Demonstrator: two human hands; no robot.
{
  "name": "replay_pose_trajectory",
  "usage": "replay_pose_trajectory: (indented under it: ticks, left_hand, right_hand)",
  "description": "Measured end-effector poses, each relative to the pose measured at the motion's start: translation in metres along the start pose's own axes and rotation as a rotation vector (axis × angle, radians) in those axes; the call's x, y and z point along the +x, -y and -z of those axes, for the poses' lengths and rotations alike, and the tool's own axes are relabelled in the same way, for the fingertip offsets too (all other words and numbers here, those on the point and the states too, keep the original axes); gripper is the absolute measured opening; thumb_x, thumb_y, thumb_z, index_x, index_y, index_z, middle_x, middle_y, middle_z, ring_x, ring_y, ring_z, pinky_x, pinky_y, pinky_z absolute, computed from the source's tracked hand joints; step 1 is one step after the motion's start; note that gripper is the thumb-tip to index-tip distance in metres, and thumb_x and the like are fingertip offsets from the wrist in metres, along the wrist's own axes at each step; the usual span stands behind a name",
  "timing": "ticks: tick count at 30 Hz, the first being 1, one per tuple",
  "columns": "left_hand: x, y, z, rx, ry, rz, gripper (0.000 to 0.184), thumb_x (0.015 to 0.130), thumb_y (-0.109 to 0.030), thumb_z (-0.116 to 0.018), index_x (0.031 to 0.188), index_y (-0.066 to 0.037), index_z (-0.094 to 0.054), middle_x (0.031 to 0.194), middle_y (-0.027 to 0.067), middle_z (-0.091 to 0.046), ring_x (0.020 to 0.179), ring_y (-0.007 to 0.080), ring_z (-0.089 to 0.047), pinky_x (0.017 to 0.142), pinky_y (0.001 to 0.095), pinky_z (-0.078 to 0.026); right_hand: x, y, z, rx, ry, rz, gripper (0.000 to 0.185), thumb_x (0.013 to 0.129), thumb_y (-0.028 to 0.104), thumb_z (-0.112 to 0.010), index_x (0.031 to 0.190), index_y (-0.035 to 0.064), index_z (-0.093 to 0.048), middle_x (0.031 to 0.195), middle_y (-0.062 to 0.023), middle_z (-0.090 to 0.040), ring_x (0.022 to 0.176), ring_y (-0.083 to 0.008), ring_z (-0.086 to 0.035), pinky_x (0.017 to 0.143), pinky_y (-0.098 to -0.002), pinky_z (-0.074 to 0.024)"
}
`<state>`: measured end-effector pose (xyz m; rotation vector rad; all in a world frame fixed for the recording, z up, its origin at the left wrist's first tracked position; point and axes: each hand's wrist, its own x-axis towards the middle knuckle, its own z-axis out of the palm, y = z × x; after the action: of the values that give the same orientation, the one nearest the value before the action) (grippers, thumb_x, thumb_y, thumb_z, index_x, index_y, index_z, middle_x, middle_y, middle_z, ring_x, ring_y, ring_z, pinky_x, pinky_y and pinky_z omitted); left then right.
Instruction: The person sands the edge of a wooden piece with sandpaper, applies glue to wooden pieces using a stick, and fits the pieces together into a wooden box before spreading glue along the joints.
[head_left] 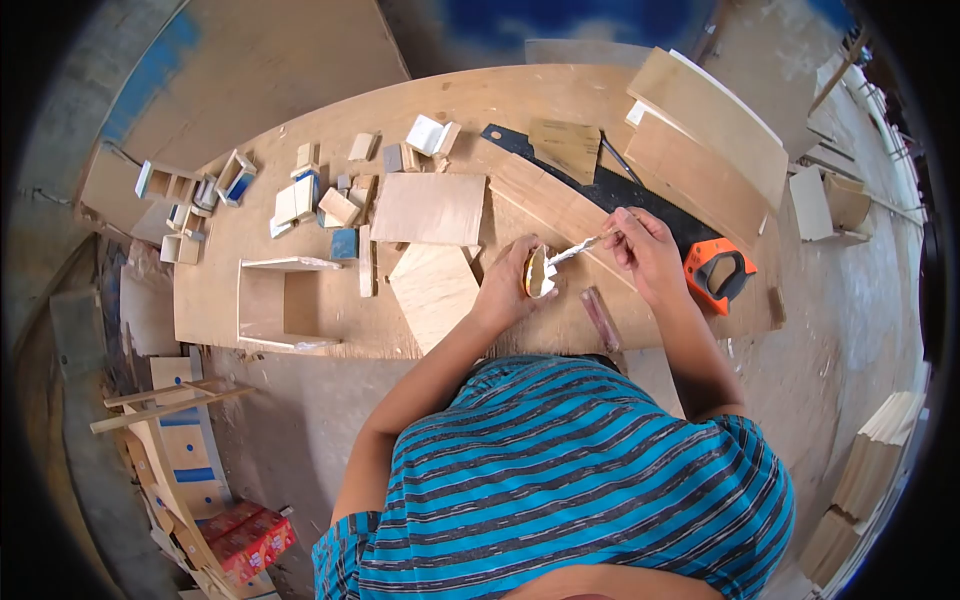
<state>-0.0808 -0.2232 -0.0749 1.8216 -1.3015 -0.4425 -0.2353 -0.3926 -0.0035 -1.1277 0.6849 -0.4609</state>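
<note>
My left hand point(508, 285) is wrapped round a small open container point(538, 272) with white stuff at its rim, tilted to the right. My right hand point(640, 248) pinches a thin stick point(577, 250) coated in white, whose far end is at the container's mouth. Under and beyond my hands lies a long wooden board point(545, 200). A saw with an orange handle point(720, 275) rests right of my right hand. Between my hands, nearer my body, lies a reddish-brown strip point(600, 318).
The wooden table point(400, 115) carries a flat panel point(430, 208), an open box point(290, 303), small blocks point(295, 200), sandpaper point(566, 148) and large boards point(700, 150). A wooden frame point(175, 450) and a red package point(245, 540) are at the lower left.
</note>
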Motion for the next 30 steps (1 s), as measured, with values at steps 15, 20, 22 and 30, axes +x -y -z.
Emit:
replay_pose_trajectory:
  ticks: [15,20,22,30]
  left_hand:
    - [-0.04,-0.018,0.046,-0.031,-0.076,-0.013,0.09,0.066,-0.014,-0.084,0.141,-0.007,-0.036,0.126,0.0191,-0.057,0.121,0.0352,-0.054,0.103,0.042,-0.044]
    - [-0.082,-0.043,0.082,0.151,-0.118,-0.029,0.055,0.072,-0.017,-0.078,0.123,-0.007,-0.059,0.119,0.0153,-0.063,0.12,0.037,-0.054,0.1,0.046,-0.045]
    - [-0.097,-0.051,0.108,0.243,-0.184,-0.074,0.047,0.072,-0.015,-0.077,0.116,-0.007,-0.063,0.114,0.0143,-0.066,0.118,0.0355,-0.056,0.098,0.0456,-0.047]
    - [-0.129,-0.04,0.214,0.689,-0.59,0.126,0.034,0.076,0.001,-0.062,0.11,-0.005,-0.066,0.112,0.0137,-0.067,0.118,0.0359,-0.056,0.099,0.0448,-0.046]
  right_hand:
    - [0.046,0.03,-0.064,0.072,0.372,0.008,0.022,0.096,0.02,-0.057,0.106,0.0009,-0.064,0.088,-0.0067,-0.067,0.065,-0.0074,-0.055,0.057,-0.0196,-0.0424]
    - [0.071,0.042,-0.139,-0.298,0.598,0.1,0.024,0.093,0.02,-0.063,0.107,0.0009,-0.068,0.09,-0.0056,-0.069,0.07,-0.0076,-0.059,0.064,-0.0214,-0.0485]
    - [0.084,0.038,-0.168,-0.436,0.71,0.177,0.022,0.092,0.017,-0.062,0.105,0.001,-0.07,0.088,-0.005,-0.069,0.071,-0.0079,-0.061,0.064,-0.0225,-0.0503]
    - [0.13,0.002,-0.26,-0.678,0.936,0.373,0.017,0.091,0.01,-0.056,0.099,0.0026,-0.07,0.085,-0.0048,-0.068,0.069,-0.0084,-0.063,0.06,-0.0239,-0.0522]
